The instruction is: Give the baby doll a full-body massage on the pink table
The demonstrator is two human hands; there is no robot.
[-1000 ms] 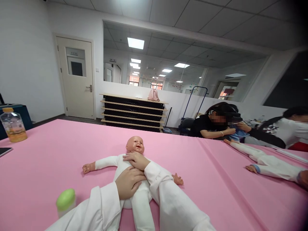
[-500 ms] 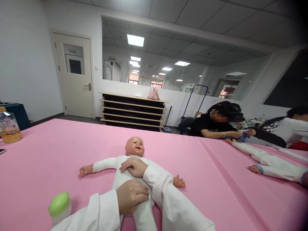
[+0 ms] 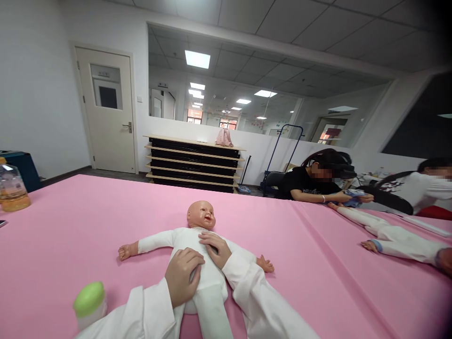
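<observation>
A baby doll (image 3: 207, 278) in a white cloth suit lies on its back on the pink-covered table (image 3: 300, 273), head away from me and arms spread wide. On the left side of its torso rests my left hand (image 3: 184, 277), fingers loosely curved over the cloth without gripping. My right hand (image 3: 216, 249) lies on the upper right of the chest, fingers extended toward the neck. Both palms face down and are hidden. Beside my left sleeve stands a small container with a green lid (image 3: 89, 299).
At the left edge is a bottle of amber liquid (image 3: 14, 193). Another white-suited doll (image 3: 399, 235) lies at the right, near a person in a black shirt (image 3: 300, 183) holding blue cloth. A stacked rack (image 3: 194, 160) stands behind the table.
My left hand has moved from the doll's lower belly up to the left side of its torso. My right hand has shifted rightward across the chest. The doll's head sits slightly further right.
</observation>
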